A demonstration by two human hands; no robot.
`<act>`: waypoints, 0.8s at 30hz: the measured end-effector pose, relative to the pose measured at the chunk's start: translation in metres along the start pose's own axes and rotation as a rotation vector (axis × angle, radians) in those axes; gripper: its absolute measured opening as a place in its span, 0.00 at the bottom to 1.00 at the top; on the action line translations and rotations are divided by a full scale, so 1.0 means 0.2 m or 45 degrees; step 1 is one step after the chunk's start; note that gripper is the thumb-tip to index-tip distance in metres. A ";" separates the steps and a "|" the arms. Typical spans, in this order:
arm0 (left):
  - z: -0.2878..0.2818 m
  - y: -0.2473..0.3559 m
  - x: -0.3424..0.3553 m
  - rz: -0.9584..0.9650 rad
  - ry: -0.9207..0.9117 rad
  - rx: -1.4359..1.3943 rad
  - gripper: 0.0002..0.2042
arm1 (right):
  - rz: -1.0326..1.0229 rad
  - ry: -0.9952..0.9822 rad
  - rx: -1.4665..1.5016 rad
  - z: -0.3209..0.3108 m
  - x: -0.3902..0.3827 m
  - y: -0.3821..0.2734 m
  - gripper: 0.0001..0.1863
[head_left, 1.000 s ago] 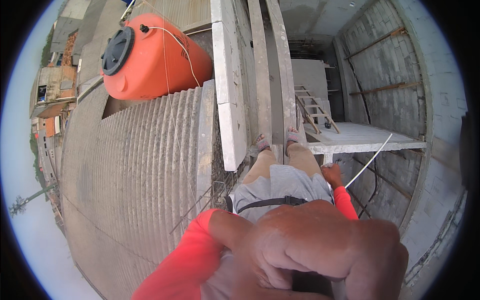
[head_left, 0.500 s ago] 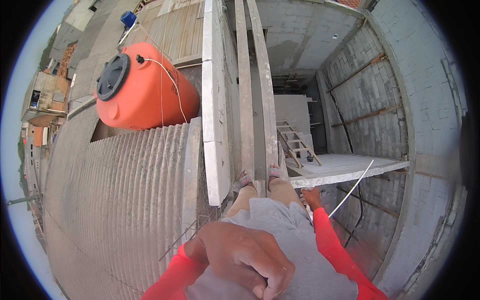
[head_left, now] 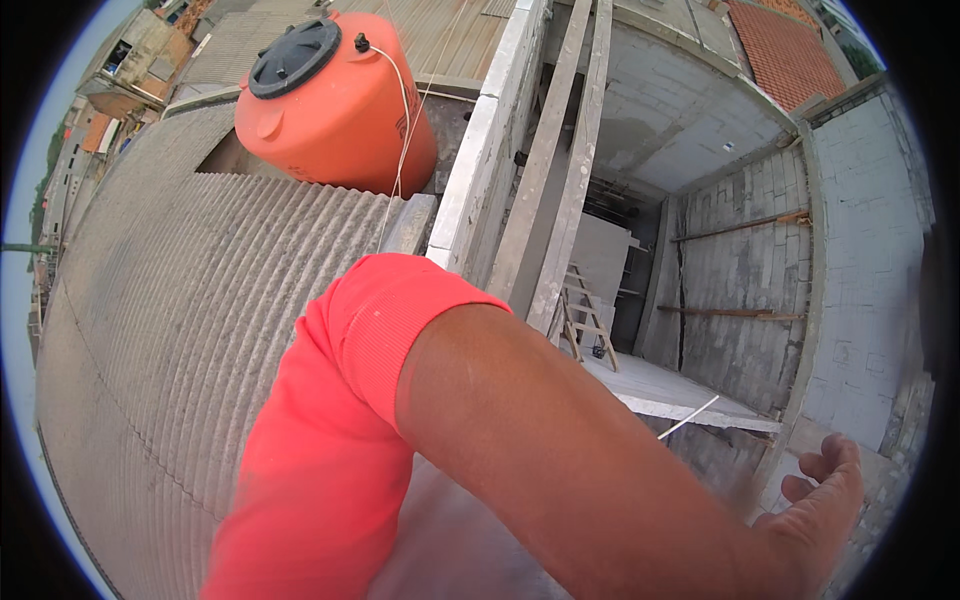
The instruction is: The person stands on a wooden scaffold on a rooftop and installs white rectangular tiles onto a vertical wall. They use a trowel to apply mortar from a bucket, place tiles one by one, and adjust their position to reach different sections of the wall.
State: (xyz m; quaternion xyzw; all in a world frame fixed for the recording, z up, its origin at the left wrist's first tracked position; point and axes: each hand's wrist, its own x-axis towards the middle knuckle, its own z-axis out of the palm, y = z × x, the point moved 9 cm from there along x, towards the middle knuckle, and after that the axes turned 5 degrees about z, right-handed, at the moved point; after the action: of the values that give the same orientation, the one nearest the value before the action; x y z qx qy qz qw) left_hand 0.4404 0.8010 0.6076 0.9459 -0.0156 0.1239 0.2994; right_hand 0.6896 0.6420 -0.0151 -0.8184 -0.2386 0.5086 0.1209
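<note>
My left arm, in a bright red sleeve pushed up the forearm, crosses the picture from lower left to lower right. At its end my left hand (head_left: 820,500) is up beside the pale block wall, fingers apart and slightly bent, with nothing visible in them. Behind this forearm my right hand is hidden. A thin white rod (head_left: 690,417) sticks out past the forearm, in front of the slab edge; its lower end is covered. My grey shirt (head_left: 450,530) shows below the arm.
Two narrow planks (head_left: 541,160) span a gap beside a white-topped wall (head_left: 465,200). Left lie a corrugated roof (head_left: 200,290) and an orange water tank (head_left: 340,120). Right and below are a deep unfinished room, a wooden ladder (head_left: 588,320) and a concrete slab (head_left: 680,388).
My left hand has swung from in front of my body across to the far right, and its fingers have opened. The forearm now covers my legs and right hand. The view has shifted.
</note>
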 end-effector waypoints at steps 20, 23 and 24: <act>0.15 -0.29 -0.19 0.010 0.276 -0.726 0.20 | 0.164 -0.026 0.152 0.24 0.18 0.55 0.11; 0.47 -0.87 -0.41 -0.639 0.583 -1.009 0.21 | 0.172 0.000 0.410 0.26 0.12 0.64 0.12; 0.67 -1.07 -0.52 -0.893 0.617 -1.014 0.21 | 0.322 0.001 0.495 0.28 0.07 0.73 0.13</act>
State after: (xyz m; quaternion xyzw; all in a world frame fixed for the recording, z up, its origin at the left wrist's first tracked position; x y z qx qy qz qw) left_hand 0.3916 0.8950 0.3570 0.6537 0.3222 0.2148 0.6501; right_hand 0.6849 0.5221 -0.1161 -0.8032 -0.0316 0.5559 0.2117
